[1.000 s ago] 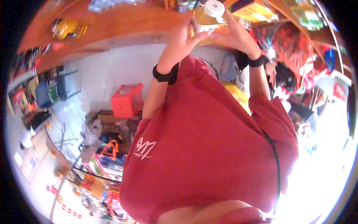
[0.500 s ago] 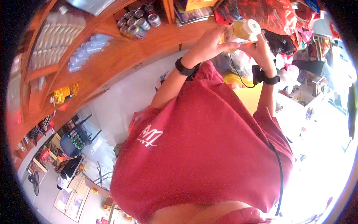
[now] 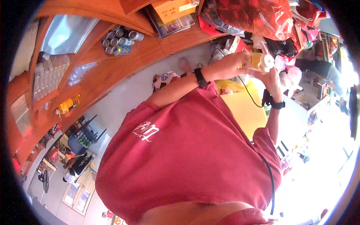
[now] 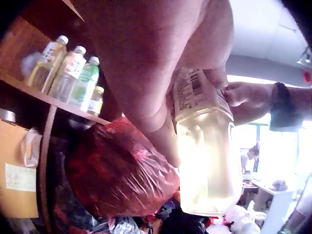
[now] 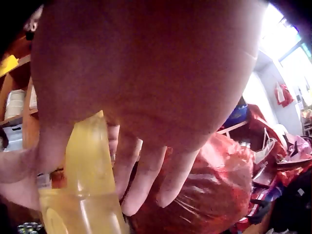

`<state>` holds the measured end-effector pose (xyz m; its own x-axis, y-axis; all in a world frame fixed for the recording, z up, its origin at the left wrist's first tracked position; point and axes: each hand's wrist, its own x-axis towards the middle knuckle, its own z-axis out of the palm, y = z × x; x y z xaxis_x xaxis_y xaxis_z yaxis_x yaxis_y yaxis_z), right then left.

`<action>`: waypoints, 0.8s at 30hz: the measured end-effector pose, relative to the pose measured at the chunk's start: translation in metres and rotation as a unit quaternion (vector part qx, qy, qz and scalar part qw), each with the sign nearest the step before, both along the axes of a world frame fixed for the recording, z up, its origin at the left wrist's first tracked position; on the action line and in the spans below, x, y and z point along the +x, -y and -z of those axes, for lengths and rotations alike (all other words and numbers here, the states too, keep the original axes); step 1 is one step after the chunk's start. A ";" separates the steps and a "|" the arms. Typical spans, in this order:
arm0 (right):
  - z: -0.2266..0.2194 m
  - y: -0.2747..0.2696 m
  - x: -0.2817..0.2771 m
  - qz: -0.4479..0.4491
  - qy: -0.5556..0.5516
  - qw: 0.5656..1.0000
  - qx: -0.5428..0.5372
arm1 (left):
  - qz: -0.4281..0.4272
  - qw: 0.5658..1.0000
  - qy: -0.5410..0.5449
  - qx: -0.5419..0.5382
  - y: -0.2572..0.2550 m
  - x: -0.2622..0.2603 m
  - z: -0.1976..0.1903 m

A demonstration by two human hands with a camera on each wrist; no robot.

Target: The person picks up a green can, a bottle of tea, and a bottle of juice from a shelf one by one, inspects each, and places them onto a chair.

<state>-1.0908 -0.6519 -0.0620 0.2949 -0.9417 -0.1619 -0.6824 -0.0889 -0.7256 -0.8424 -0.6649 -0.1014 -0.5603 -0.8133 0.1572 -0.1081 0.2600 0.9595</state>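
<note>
Both hands hold a clear bottle of pale yellow liquid point(image 3: 256, 61) with a white cap point(image 3: 267, 62), tilted with the cap toward the right in the head view. The left hand point(image 3: 229, 66) grips its body from the left. In the left wrist view the left hand point(image 4: 161, 63) has its fingers along the label, and the bottle's base point(image 4: 209, 165) points down. The right hand point(image 3: 272, 83) holds the cap end; in the right wrist view the right hand point(image 5: 146, 83) has its fingers beside the bottle point(image 5: 90, 180), the cap hidden.
Wooden shelves point(image 3: 142, 56) hold drink cans point(image 3: 122, 41), an orange box point(image 3: 174, 10) and a yellow bottle point(image 3: 69, 105). A red plastic bag point(image 3: 258, 18) bulges beyond the hands. Several bottles point(image 4: 73, 73) stand on a shelf. A cable point(image 3: 247, 92) hangs below the hands.
The hands, still holding the bottle, have moved right and lower in the head view. The view has swung round, bringing more of the shelves, cans and red bag into sight.
</note>
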 end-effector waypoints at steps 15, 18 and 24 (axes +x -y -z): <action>0.066 0.016 0.093 0.031 0.161 0.984 -0.068 | -0.018 0.990 0.097 0.104 0.016 0.079 0.030; 0.034 0.047 0.153 -0.046 0.235 0.970 -0.035 | -0.098 0.983 0.040 0.151 0.005 0.135 0.005; -0.029 0.067 0.288 -0.260 0.305 0.915 -0.056 | -0.313 0.943 0.100 -0.041 -0.053 0.235 -0.083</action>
